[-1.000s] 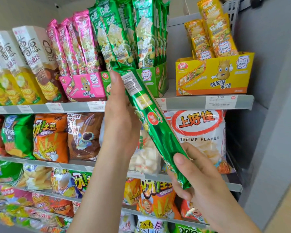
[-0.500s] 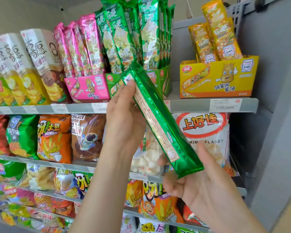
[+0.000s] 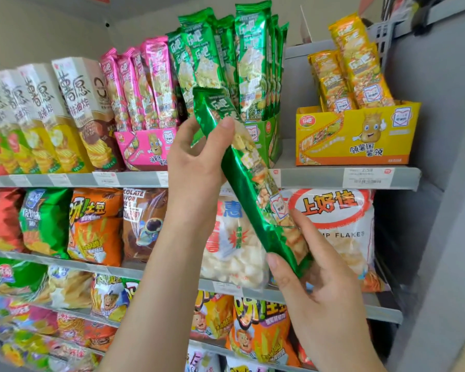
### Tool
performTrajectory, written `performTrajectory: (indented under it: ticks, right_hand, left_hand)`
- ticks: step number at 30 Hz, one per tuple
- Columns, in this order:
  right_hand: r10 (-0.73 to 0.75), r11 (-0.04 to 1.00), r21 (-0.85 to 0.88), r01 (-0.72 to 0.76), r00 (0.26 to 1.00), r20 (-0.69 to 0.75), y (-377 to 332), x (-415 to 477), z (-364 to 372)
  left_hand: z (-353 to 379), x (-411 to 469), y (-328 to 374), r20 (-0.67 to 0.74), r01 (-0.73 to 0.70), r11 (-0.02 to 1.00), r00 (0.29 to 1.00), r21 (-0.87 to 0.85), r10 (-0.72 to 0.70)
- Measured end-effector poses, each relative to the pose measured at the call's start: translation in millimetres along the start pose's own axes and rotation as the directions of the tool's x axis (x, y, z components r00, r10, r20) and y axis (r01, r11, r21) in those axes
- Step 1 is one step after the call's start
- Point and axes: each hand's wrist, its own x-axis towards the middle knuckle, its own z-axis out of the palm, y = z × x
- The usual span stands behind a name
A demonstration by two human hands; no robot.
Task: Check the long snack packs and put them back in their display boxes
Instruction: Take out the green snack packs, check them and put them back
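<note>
Grip is two-handed. The green pack (image 3: 249, 183) is held in the air in front of the top shelf (image 3: 320, 178), tilted, with its upper end to the far left and its lower end to the near right.

The left hand (image 3: 196, 162) clamps the upper part. Its thumb (image 3: 224, 127) lies across the printed front, and the other fingers curl at the left edge with their tips hidden. The right hand (image 3: 320, 285) pinches the lower end, with the thumb on the left edge and a finger running up the right side.

The printed front faces the camera. Judged from this, the hold serves inspection: one hand at each end keeps the long, limp pack straight and leaves most of its face uncovered for reading.

Position relative to the hands:
- The pack spans the gap between both hands; its middle is unsupported.
- Its top seal projects above the left thumb and overlaps the standing green packs (image 3: 250, 63).
- Its bottom seal sits in the right palm.

The green display box (image 3: 266, 138) stands just behind the left hand, between the pink display box (image 3: 145, 146) on the left and the yellow display box (image 3: 357, 135), well apart on the right. The colour match suggests the green box is the destination.

Probable next requirement: bring the pack upright and lower its bottom end into the box. The packs already standing there are crowded and could be pushed over.
</note>
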Motion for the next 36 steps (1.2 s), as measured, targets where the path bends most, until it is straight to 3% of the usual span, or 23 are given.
performTrajectory:
  ticks: [7, 12, 15, 18, 22, 25, 30, 32, 34, 36]
  right_hand:
    - [-0.261, 0.929, -0.315, 0.195, 0.948, -0.182, 3, 11, 18]
    - [-0.357, 0.877, -0.416, 0.242, 0.907, -0.225, -1, 21, 25]
    - [-0.185, 0.932, -0.344, 0.116, 0.967, -0.175, -11, 37, 25]
    - [-0.105, 0.987, -0.114, 0.111, 0.993, 0.057, -28, 65, 20]
    - [-0.271, 0.954, 0.172, 0.245, 0.952, 0.143, -72, 121, 21]
    - [-0.369, 0.922, 0.175, 0.345, 0.92, 0.132, -107, 162, 22]
    - [-0.39, 0.911, 0.15, 0.385, 0.921, 0.006, -144, 208, 15]
    - [-0.397, 0.901, 0.134, 0.412, 0.91, -0.121, -159, 226, 10]
    - [-0.424, 0.883, 0.108, 0.456, 0.875, -0.234, -176, 248, 6]
    - [-0.469, 0.849, 0.097, 0.52, 0.825, -0.313, -194, 270, 5]
  left_hand:
    - [-4, 17, 18, 0.004, -0.063, 0.998, 0.998, 0.027, 0.063]
    - [2, 42, 47, 0.014, -0.235, 0.965, 0.972, 0.116, 0.235]
    - [6, 54, 60, 0.085, -0.291, 0.953, 0.955, 0.083, 0.284]
    - [11, 67, 72, 0.18, -0.444, 0.89, 0.888, 0.104, 0.422]
    - [24, 80, 83, 0.289, -0.614, 0.777, 0.775, 0.137, 0.562]
    - [29, 96, 92, 0.352, -0.683, 0.712, 0.714, 0.162, 0.605]
    - [12, 154, 117, 0.561, -0.644, 0.651, 0.734, 0.401, 0.381]
    - [6, 170, 117, 0.677, -0.667, 0.439, 0.718, 0.602, 0.163]
    - [5, 179, 107, 0.722, -0.694, 0.214, 0.684, 0.687, -0.103]
    - [5, 183, 96, 0.727, -0.707, 0.171, 0.663, 0.686, -0.18]
